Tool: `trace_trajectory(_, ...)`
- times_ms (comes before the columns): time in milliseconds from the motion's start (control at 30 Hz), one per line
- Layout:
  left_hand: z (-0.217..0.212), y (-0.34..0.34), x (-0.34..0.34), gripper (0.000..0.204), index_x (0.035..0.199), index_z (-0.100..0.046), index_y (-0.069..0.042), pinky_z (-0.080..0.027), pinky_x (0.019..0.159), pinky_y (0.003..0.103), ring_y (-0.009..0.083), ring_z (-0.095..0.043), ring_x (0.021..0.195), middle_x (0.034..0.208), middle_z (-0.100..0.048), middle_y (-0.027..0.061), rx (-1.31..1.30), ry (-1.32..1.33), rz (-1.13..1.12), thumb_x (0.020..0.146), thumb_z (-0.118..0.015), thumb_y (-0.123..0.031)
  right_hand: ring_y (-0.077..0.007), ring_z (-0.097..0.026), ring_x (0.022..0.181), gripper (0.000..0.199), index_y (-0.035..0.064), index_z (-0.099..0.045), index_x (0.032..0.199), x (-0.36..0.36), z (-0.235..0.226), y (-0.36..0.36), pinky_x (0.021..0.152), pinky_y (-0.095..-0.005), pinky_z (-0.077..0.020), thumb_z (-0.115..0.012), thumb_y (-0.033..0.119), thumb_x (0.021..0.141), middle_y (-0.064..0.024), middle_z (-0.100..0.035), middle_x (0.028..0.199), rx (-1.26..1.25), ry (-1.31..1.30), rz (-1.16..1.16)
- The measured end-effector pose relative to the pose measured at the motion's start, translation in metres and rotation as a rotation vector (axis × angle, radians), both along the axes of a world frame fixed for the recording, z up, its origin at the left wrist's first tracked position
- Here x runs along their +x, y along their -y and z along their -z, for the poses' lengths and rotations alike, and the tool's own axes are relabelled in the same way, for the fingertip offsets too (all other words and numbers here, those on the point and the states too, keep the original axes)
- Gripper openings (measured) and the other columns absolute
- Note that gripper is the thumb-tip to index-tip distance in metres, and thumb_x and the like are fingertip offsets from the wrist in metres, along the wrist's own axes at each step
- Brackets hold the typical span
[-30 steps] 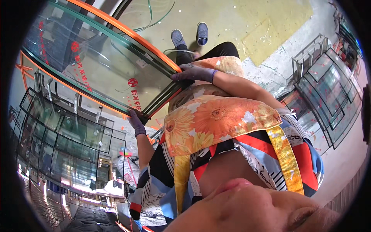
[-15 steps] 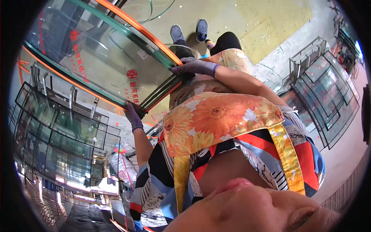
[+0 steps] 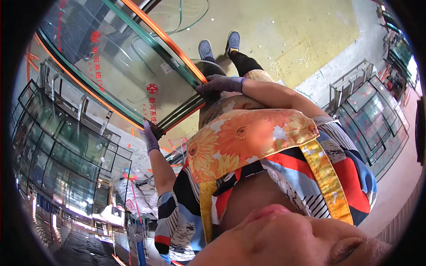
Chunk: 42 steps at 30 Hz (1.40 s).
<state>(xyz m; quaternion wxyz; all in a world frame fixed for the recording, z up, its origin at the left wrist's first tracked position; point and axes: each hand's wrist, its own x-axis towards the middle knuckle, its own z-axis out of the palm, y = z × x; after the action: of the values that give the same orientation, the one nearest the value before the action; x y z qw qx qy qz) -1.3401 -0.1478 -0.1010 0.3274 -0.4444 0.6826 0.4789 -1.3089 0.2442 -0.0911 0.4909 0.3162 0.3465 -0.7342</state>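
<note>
A large multi-layer glass panel (image 3: 126,66) with orange strips along its edges and red printing on its face reaches from the upper left to my body. My left hand (image 3: 151,136), in a purple glove, grips its near left corner, fingers partly behind the edge. At the near right corner, my right hand (image 3: 222,83) is closed over the edge in a matching glove. Between the two hands runs the panel's short edge (image 3: 182,114), showing dark parallel layers. Part of the panel lies outside the view's rim.
Racks of glass panes (image 3: 66,155) stand on the left, with more leaning glass sheets (image 3: 377,119) on the right. A loose clear strip (image 3: 195,24) curls on the floor beyond the panel. White bags (image 3: 137,195) lie behind my left arm. My shoes (image 3: 233,41) stand on the yellowish floor.
The panel's far part has shifted slightly right in view, with both hands still gripping its corners. My right leg, bent before, is now straighter, and my feet sit slightly lower in view.
</note>
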Motion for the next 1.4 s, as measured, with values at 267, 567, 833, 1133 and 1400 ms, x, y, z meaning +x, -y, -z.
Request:
trace_trajectory(267, -0.029, -0.021, 0.001, 0.037, 0.076, -0.052, -0.006, -0.044, 0.039, 0.03, 0.017, -0.051, 0.045, 0.057, -0.048, 0.003, -0.031, -0.172, 0.083, 0.081, -0.057, -0.042, -0.0082, -0.051, 0.078, 0.046, 0.0047, -0.061, 0.097, 0.013, 0.0, -0.026, 0.068, -0.0257, -0.0423, -0.063, 0.046, 0.077, 0.0005, -0.058, 0.083, 0.147, -0.265, -0.241)
trace_trajectory(567, -0.086, -0.245, 0.021, 0.026, 0.083, -0.057, -0.006, -0.038, 0.05, 0.023, 0.0065, -0.046, 0.058, 0.066, -0.052, -0.0036, 0.141, -0.335, 0.123, 0.083, -0.058, -0.032, -0.0171, -0.059, 0.08, 0.063, -0.0083, -0.053, 0.108, 0.005, -0.046, -0.218, 0.072, -0.0289, -0.0477, -0.063, 0.045, 0.075, -0.0124, -0.062, 0.089, 0.441, -0.235, 0.064)
trace_trajectory(833, -0.118, -0.398, 0.021, 0.026, 0.096, -0.059, -0.005, -0.044, 0.057, 0.022, 0.0078, -0.055, 0.067, 0.079, -0.06, -0.0007, 0.221, -0.331, 0.035, 0.084, -0.059, -0.029, -0.0257, -0.059, 0.087, 0.075, -0.0042, -0.058, 0.103, 0.009, -0.115, -0.38, 0.075, -0.0336, -0.0457, -0.063, 0.06, 0.064, -0.0182, -0.061, 0.095, 0.816, -0.372, -0.019)
trace_trajectory(1133, -0.137, -0.462, -0.025, 0.025, 0.094, -0.057, -0.008, -0.049, 0.059, 0.025, 0.011, -0.057, 0.066, 0.081, -0.059, -0.0006, 0.641, -0.302, -0.102, 0.087, -0.052, -0.031, -0.0348, -0.037, 0.121, 0.1, -0.0089, -0.032, 0.129, 0.026, -0.134, -0.444, 0.1, -0.0367, -0.0303, -0.053, 0.068, 0.067, -0.0269, -0.036, 0.13, 0.918, -0.444, -0.014)
trace_trajectory(1400, -0.128, -0.493, -0.084, 0.027, 0.096, -0.058, -0.006, -0.051, 0.062, 0.028, 0.0158, -0.061, 0.069, 0.082, -0.062, 0.0042, 0.611, -0.33, -0.08, 0.084, -0.057, -0.03, -0.0253, -0.054, 0.099, 0.088, -0.009, -0.041, 0.123, 0.001, -0.118, -0.478, 0.085, -0.0315, -0.0419, -0.066, 0.054, 0.066, -0.0191, -0.055, 0.109, 0.778, -0.36, 0.24)
